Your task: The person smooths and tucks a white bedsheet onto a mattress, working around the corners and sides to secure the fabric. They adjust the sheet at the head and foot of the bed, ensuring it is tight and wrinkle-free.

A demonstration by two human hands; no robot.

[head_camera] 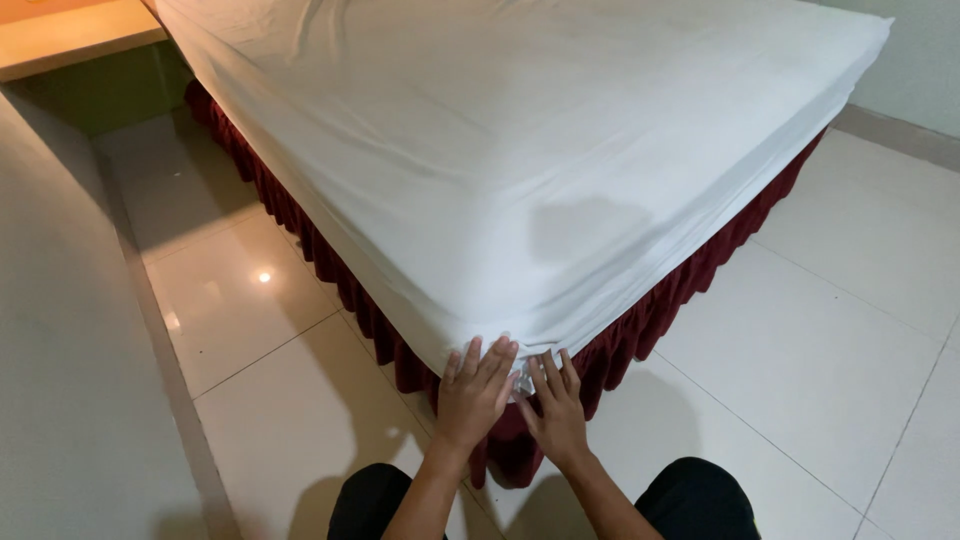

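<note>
A mattress covered by a white sheet [520,150] fills the upper view, its near corner pointing at me. Below it hangs a dark red pleated bed skirt [330,260]. My left hand [473,392] lies flat with fingers spread against the sheet at the bottom of that corner. My right hand [556,405] presses beside it, fingers on the sheet's lower edge where it meets the skirt. Neither hand closes around anything. My knees in dark trousers [700,495] show at the bottom.
Glossy white floor tiles [820,330] surround the bed on both sides. A pale wall [60,350] runs close along the left, leaving a narrow aisle. A wooden ledge [70,35] sits at the top left, and another wall [920,70] at the top right.
</note>
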